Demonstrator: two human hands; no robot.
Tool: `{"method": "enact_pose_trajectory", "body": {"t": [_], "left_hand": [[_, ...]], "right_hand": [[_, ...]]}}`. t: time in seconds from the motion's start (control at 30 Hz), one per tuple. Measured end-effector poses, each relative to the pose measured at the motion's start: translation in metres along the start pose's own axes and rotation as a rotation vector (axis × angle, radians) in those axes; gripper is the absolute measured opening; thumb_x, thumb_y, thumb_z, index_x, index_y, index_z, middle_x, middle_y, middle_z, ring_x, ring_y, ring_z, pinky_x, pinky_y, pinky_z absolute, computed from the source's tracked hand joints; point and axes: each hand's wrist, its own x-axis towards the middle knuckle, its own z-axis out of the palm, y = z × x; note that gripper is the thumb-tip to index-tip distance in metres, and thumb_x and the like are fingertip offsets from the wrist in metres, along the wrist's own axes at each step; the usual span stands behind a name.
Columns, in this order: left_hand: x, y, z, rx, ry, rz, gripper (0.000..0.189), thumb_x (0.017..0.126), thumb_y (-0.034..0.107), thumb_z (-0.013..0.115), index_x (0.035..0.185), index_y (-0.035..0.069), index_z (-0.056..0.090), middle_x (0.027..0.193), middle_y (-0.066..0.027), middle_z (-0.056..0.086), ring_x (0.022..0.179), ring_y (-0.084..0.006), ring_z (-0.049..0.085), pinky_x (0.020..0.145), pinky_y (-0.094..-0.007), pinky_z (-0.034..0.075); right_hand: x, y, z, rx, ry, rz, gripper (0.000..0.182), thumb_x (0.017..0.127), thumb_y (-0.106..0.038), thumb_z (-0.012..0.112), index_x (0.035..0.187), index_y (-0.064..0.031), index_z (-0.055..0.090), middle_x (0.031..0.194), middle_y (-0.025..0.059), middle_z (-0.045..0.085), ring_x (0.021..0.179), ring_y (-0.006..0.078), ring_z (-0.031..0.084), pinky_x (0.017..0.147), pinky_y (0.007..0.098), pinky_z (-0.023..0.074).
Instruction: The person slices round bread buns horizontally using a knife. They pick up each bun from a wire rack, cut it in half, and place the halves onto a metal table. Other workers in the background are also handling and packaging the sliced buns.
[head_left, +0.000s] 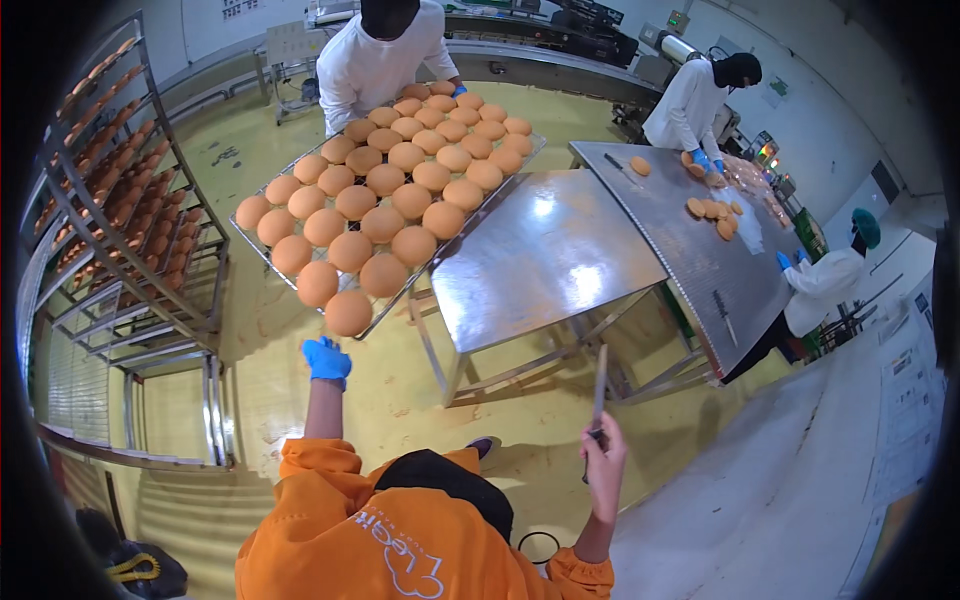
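Observation:
My left hand (327, 361), in a blue glove, is just short of the near corner of a wire tray (365, 335). Its fingers are apart, with nothing seen in them. Rows of round brown buns (350, 251) cover the tray; one bun (349, 313) sits at the corner closest to my left hand. A co-worker (382, 60) in white, one blue-gloved hand showing, is at the tray's far side. Bare, my right hand (606, 457) grips the dark handle of a long knife (600, 382), blade pointing up and away from me.
A metal table (547, 247) stands ahead, beside a higher worktop (675, 247) holding loose buns (716, 214) and another knife (724, 315). Two people in white (686, 105) work around that worktop. At left stands a rack (161, 300) of bun trays.

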Motion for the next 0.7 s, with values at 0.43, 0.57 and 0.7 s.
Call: {"method": "enact_pose_trajectory", "body": {"t": [0.43,0.57,0.7], "left_hand": [[0.026,-0.058,0.019,0.095,-0.311,0.068,0.070,0.096,0.052,0.027,0.152,0.009,0.022,0.160,-0.0050,0.020,0.148,-0.0182,0.015,0.116,-0.0427,0.014],[0.019,-0.056,0.037,-0.163,-0.492,0.069,0.074,0.095,0.055,0.028,0.153,0.010,0.018,0.160,-0.0050,0.021,0.148,-0.0187,0.016,0.116,-0.0443,0.015],[-0.005,-0.080,0.088,-0.166,-0.451,0.204,0.072,0.096,0.054,0.034,0.151,0.009,0.025,0.159,-0.0050,0.024,0.147,-0.0193,0.019,0.115,-0.0459,0.018]], "right_hand": [[0.146,0.034,-0.133,0.108,0.026,0.101,0.039,0.083,0.005,0.058,0.122,0.0007,0.056,0.086,0.0022,0.057,0.063,0.0072,0.049,0.055,0.0217,0.0395],[0.184,0.070,-0.195,0.154,0.061,0.167,0.039,0.082,0.004,0.058,0.121,0.0006,0.057,0.083,0.0025,0.057,0.060,0.0081,0.050,0.051,0.0228,0.0406],[0.224,0.081,-0.230,0.123,0.024,0.234,0.038,0.082,0.004,0.057,0.120,0.0009,0.057,0.080,0.0025,0.056,0.058,0.0085,0.050,0.050,0.0227,0.0407]]}}
